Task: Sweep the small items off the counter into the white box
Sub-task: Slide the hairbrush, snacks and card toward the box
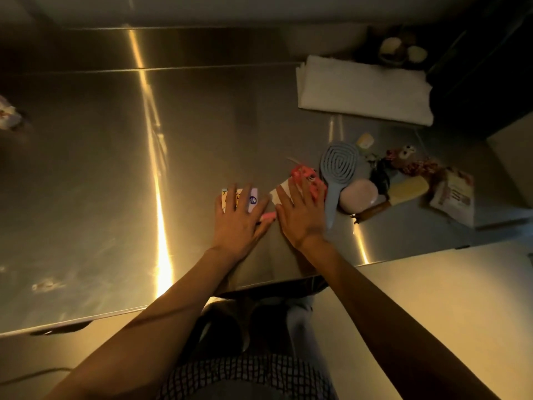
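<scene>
**Both palms flat on the small items near the counter's front edge**

Here your left hand [240,217] lies flat, fingers straight and spread, pressing on a white card with coloured stickers [251,199] that shows between and beyond the fingertips. Your right hand [300,216] lies flat just beside it, fingers straight, resting on a white paper slip [281,193] and touching a pink toy [307,180] at the fingertips. Neither hand curls round anything. A second pink piece [268,216] peeks out in the gap between your two hands.

Just right of your right hand lies a grey oval hairbrush [336,174], handle pointing toward the front edge of the steel counter [115,168]. Touching the brush on its right is a round pale pink case [359,193], and beyond that a pale yellow bar [408,190], a small cream cap-like item [364,140], a red patterned fabric toy [412,163] and a printed packet [455,197], all crowded toward the counter's right edge. A brown stick-shaped thing [372,210] lies by the case; what it is I cannot tell.

Toward the far right corner sits a folded white cloth [363,90], with a dark bowl of round things [401,49] behind it. A pale surface [447,298] adjoins the counter's front right; whether that is the white box cannot be told. At the left edge, a crumpled wrapper [8,114] lies well apart from everything.
</scene>
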Tool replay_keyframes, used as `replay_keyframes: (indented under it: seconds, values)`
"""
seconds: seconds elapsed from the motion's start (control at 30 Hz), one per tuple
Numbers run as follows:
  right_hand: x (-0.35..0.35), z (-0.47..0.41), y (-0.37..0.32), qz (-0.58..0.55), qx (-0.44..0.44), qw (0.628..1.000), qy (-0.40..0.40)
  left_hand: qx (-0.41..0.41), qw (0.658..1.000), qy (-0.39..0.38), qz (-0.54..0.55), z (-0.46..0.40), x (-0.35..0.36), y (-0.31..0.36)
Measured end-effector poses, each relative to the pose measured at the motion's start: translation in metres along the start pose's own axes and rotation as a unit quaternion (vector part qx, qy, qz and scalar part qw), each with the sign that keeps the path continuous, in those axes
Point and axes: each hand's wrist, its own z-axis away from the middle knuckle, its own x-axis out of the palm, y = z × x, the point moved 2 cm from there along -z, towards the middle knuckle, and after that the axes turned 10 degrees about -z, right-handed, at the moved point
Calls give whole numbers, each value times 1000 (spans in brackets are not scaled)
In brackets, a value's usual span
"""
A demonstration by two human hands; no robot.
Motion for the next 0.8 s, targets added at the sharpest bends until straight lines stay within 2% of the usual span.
replay_keyframes:
  seconds: [0.23, 0.53, 0.67, 0.8]
  values:
    - [-5, 2, 11, -34, -11, 999, 19, 32, 998, -47, -5, -10, 1, 11]
    - [-24, 5, -1, -147, -4, 986, 75, 48, 998, -42, -11, -11, -8, 10]
    - [-42, 2, -19, -172, -36, 982, 65, 8, 1000, 6, 17, -4, -18, -7]
    - [-56, -16, -42, -147, -64, 984, 78, -89, 994, 56, 1, 1, -35, -36]
